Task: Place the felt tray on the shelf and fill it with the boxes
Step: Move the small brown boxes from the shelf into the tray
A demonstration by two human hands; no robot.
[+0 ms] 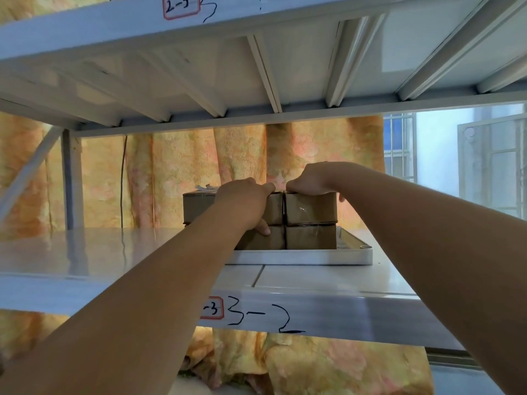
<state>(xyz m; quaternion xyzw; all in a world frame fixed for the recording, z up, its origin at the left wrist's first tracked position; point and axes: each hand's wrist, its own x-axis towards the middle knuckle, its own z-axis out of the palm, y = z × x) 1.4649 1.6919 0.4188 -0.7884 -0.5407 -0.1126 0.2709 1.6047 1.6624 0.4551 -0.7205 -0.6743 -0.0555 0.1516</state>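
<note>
Head view, my entry.
- Felt tray (299, 257): white, on shelf (114, 252), long axis left-right, bare floor at right end.
- Boxes: brown card, two high in tray, left of centre; no print legible.
- Left hand (245, 201): fingers curled over upper left box (273, 208), thumb on front face near seam.
- Right hand (310, 179): fingers hooked over upper right box (310, 209), thumb on near top edge.
- Judgement: free tray space lies right of stack, so right hand nearer.
- Writing: shelf lip "3-2" (262, 317); red-framed sticker (212, 308) part hidden, "-3"; upper sticker (181, 7) "2-3".
</note>
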